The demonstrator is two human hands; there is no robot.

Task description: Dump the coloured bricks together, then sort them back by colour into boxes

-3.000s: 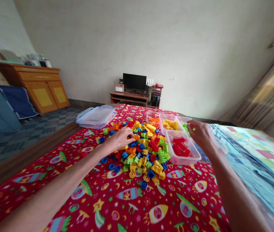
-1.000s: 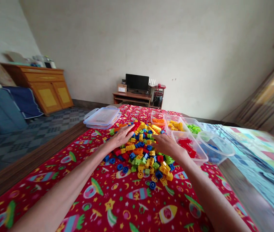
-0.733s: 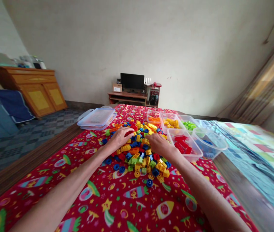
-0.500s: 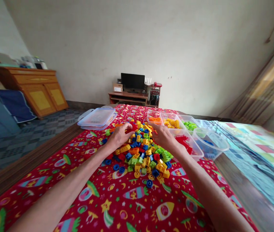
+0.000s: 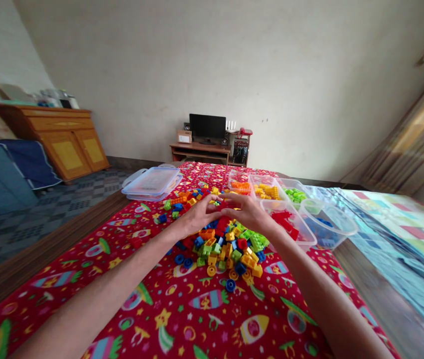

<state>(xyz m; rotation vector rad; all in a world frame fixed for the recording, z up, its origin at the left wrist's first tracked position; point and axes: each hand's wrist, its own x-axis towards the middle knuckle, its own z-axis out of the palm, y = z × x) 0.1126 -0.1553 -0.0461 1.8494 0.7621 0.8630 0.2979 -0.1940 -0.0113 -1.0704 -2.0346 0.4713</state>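
Fingers [image 5: 212, 206] of both hands: curved inward, tips nearly meeting over red bricks; whether they pinch anything, cannot tell. Left hand [image 5: 197, 219]: above the left side of the brick heap. Right hand [image 5: 251, 214]: above the heap's right side, near the red tray. Brick heap [image 5: 219, 249]: plastic building bricks in blue, yellow, green, orange and red, spread mid-bedspread beneath both hands. Bedspread [image 5: 84, 279]: red, rocket print. Clear containers, each holding one colour of brick: orange tray [image 5: 238, 182], yellow tray [image 5: 266, 187] and green tray [image 5: 294, 195], in a row at the heap's 1 o'clock; red tray [image 5: 286, 224], at 2 o'clock, just beside the heap; blue tub [image 5: 327, 229], at 2 o'clock, beyond the red tray. Lidded box [image 5: 151, 182]: clear, at 10 o'clock.
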